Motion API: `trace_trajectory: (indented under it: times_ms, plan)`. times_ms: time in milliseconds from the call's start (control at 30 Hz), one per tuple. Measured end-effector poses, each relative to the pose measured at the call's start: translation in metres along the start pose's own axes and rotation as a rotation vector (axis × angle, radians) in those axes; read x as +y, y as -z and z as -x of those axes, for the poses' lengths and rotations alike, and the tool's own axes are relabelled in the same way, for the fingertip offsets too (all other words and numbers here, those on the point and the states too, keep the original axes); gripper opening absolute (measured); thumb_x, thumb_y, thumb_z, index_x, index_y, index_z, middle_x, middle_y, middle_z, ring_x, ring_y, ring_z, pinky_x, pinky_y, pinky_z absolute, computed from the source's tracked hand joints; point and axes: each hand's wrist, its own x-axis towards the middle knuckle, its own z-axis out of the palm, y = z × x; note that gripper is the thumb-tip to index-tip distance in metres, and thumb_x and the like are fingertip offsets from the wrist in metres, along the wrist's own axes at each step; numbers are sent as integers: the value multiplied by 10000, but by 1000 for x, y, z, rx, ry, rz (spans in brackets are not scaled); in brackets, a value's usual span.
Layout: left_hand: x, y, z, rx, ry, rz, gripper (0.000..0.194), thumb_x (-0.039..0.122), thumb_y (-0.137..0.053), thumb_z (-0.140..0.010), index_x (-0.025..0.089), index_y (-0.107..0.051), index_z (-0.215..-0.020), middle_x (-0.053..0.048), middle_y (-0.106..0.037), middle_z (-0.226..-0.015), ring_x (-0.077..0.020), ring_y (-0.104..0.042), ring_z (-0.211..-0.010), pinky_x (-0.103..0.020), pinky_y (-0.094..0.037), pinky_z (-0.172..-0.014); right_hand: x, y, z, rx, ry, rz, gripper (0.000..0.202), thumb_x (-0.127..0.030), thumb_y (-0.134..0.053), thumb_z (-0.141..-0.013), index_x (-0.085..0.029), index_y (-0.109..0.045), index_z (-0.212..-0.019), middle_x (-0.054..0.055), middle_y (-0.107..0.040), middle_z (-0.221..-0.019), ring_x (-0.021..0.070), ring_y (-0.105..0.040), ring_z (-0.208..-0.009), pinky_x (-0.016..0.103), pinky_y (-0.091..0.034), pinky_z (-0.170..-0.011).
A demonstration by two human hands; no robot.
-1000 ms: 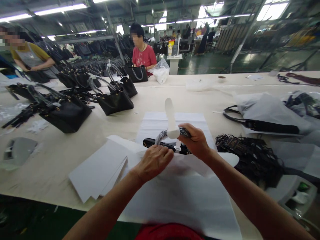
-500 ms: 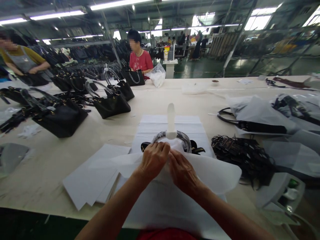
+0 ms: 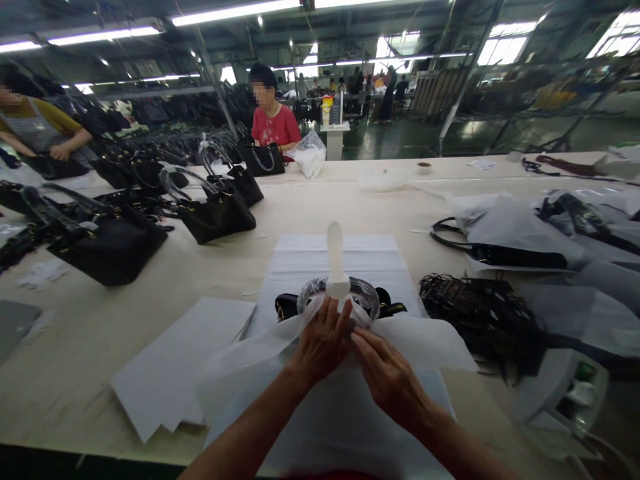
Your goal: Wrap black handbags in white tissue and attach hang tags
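Note:
A bag with wrapped, looped handles (image 3: 367, 291) lies in front of me on white sheeting (image 3: 345, 250), mostly hidden by thin white paper (image 3: 425, 337). A pale translucent strip (image 3: 335, 250) stands up at the handles. My left hand (image 3: 325, 340) lies on the paper just below the handles, fingers stretched out and pressing it. Beside it, my right hand (image 3: 385, 367) touches the paper with its fingers extended and close together. Neither hand is wrapped round anything.
Black handbags (image 3: 215, 213) stand at the left, with white boards (image 3: 180, 360) nearer me. Dark straps (image 3: 480, 320), plastic-wrapped bags (image 3: 520, 233) and a white device (image 3: 560, 387) lie at the right. Two people work across the table at the left.
My left hand has opened from a closed grip and flattened onto the paper. My right hand has shifted slightly right and down. The paper lies lower over the bag, below the handles.

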Motion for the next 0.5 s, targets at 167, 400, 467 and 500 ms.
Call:
trace_trajectory:
  times_ms: [167, 400, 467, 500]
  plan:
    - [-2, 11, -20, -208, 92, 99, 727, 521, -605, -755, 66, -387, -1279, -226, -514, -1246, -337, -491, -1143, -455, -430, -905, 6, 35, 18, 134, 22, -17, 388, -34, -509, -790, -195, -577, -1136, 100, -656, -988, 190, -624, -934, 303, -547, -789]
    - [-6, 16, -31, -421, 183, 267, 240, 371, -642, -764, 209, -603, -937, -32, -659, -828, -216, -616, -755, -329, -490, -668, 81, 49, -44, 310, -200, -49, 191, -141, -540, -820, -207, -624, -977, 58, -665, -906, 162, -641, -814, 283, -531, -736]
    - [-7, 6, -23, -354, 118, 233, 139, 329, -599, -799, 234, -628, -896, -20, -664, -793, -200, -621, -732, -316, -492, -662, 122, 32, -68, 225, -332, -32, 154, -219, -518, -840, -188, -632, -939, 52, -673, -858, 156, -642, -738, 281, -529, -684]
    - [-8, -1, -19, -293, 76, 204, 132, 322, -577, -812, 244, -635, -901, -24, -668, -806, -199, -623, -742, -321, -496, -674, 143, 20, -79, 117, -396, -4, 177, -239, -501, -847, -180, -633, -950, 56, -677, -869, 157, -644, -735, 285, -526, -686]
